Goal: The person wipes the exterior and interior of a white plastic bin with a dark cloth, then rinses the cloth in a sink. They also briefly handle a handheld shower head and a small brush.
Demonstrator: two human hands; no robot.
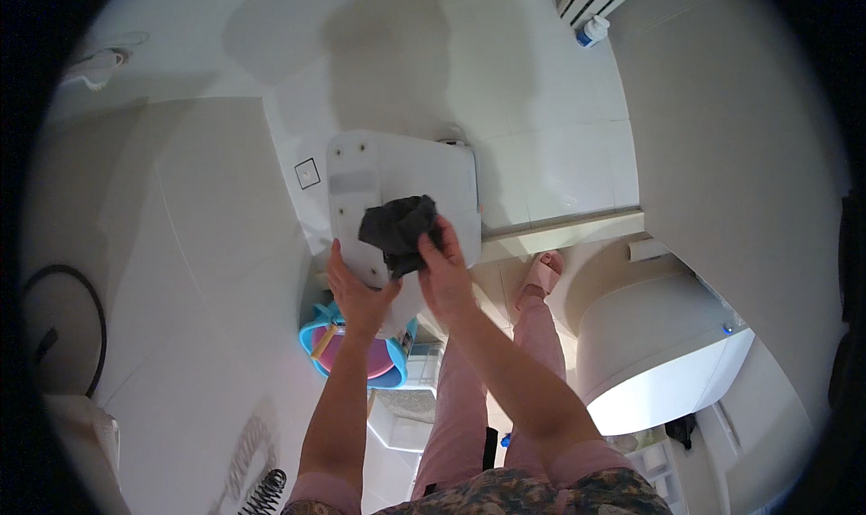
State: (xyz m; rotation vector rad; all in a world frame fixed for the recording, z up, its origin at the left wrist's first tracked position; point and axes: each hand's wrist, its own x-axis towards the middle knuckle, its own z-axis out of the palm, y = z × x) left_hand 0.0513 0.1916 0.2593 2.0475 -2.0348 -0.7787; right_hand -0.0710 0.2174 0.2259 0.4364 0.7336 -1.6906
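My right hand (446,275) holds a crumpled dark grey cloth (399,227) between thumb and fingers. The cloth is over a white plastic casing (433,170) with rounded corners and several small dark holes or fittings along its left part. At the casing's lower left edge, my left hand (362,298) grips it, fingers along the side and thumb close to the cloth's lower end. The casing's near end is partly hidden by my hands.
Below my left hand stands a light blue basin (308,339) with a pink one (331,359) inside. A raised sill (568,234) crosses the tiled floor. At right is a white rounded fixture (649,332); a white bottle (593,31) stands far right. A floor drain (307,174) lies left.
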